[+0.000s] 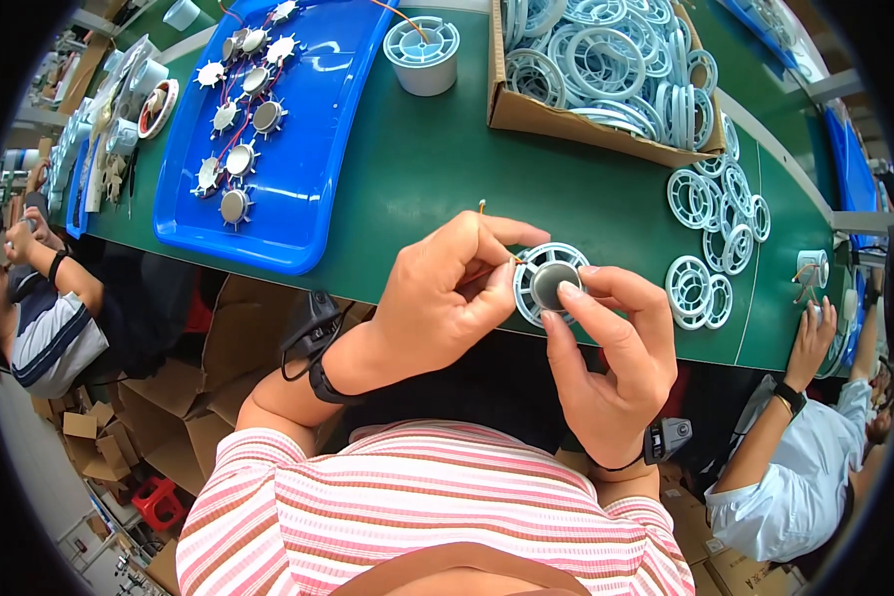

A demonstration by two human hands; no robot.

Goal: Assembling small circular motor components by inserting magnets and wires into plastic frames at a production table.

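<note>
Just past the table's near edge, my right hand [621,368] grips a grey round metal disc [554,289] between its fingers. The disc sits over the middle of a pale blue spoked plastic ring [524,308], and whether it is seated there I cannot tell. My left hand [437,283] is closed, its thumb and forefinger pinching a thin wire [520,260] at the ring's left edge. A small wire end [482,206] sticks up behind the left knuckles.
A blue tray [308,214] holds several wired metal discs. A white cup-shaped part [427,74] stands beside it. A cardboard box [606,144] overflows with rings, and loose rings [687,288] lie to the right. A co-worker's hand [813,338] works at far right; another person sits at left.
</note>
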